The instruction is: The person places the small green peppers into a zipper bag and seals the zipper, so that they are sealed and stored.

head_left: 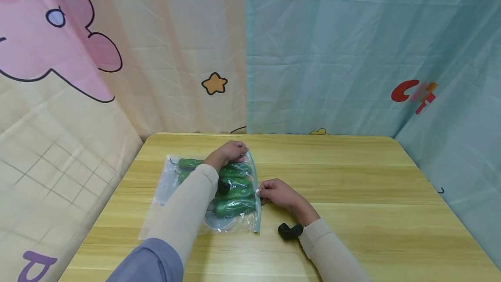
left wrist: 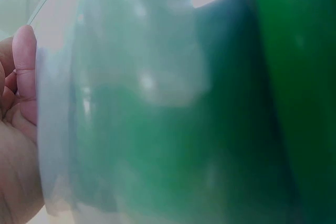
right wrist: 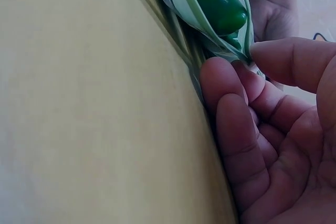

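A clear zip bag (head_left: 156, 206) lies on the table with several green peppers (head_left: 235, 208) inside, its blue-edged zip strip (head_left: 257, 221) facing right. My left hand (head_left: 232, 151) holds the far corner of the bag at that strip, the forearm crossing over the peppers. Partway along the strip, my right hand (head_left: 278, 193) pinches the edge between thumb and forefinger, where a small white piece shows. In the right wrist view the bag's two edges part around a pepper (right wrist: 215, 3) and meet at the pinching fingertips (right wrist: 223, 77). Blurred green pepper fills the left wrist view, behind plastic.
The wooden table (head_left: 352, 177) extends to the right of the bag. Printed curtains (head_left: 313, 55) hang behind it and along both sides. A black wrist camera (head_left: 289, 232) sits at the right cuff, close over the tabletop.
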Tool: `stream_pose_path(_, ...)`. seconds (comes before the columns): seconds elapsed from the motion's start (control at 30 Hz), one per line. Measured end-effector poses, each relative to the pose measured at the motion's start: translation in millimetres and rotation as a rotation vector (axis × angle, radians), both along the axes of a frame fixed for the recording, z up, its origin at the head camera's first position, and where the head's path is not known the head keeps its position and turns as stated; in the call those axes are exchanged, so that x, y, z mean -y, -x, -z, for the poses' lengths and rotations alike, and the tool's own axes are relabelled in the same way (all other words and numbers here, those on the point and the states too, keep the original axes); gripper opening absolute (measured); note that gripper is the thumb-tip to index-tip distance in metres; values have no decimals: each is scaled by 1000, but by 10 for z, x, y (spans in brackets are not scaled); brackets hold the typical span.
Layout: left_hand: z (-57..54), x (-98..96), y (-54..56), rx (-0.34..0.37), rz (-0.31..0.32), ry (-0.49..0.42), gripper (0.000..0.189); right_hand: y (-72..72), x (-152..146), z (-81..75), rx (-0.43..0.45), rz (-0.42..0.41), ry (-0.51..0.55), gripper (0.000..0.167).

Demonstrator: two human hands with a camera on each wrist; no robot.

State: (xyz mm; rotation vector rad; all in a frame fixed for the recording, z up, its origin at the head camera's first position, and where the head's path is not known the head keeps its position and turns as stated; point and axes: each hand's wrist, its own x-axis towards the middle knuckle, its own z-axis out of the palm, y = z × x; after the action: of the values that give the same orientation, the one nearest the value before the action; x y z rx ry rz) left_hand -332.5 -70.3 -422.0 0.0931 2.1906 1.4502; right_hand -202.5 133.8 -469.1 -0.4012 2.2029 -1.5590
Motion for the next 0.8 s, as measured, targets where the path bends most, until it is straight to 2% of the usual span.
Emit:
stream_pose_path(0.47, 6, -3, 9, 4, -2, -15, 19, -53, -12, -14, 2, -3, 3, 16)
stream_pose_path(0.8, 1, -9, 3, 2, -10, -27, 19, -55, -34, 38, 10, -30, 18, 16)
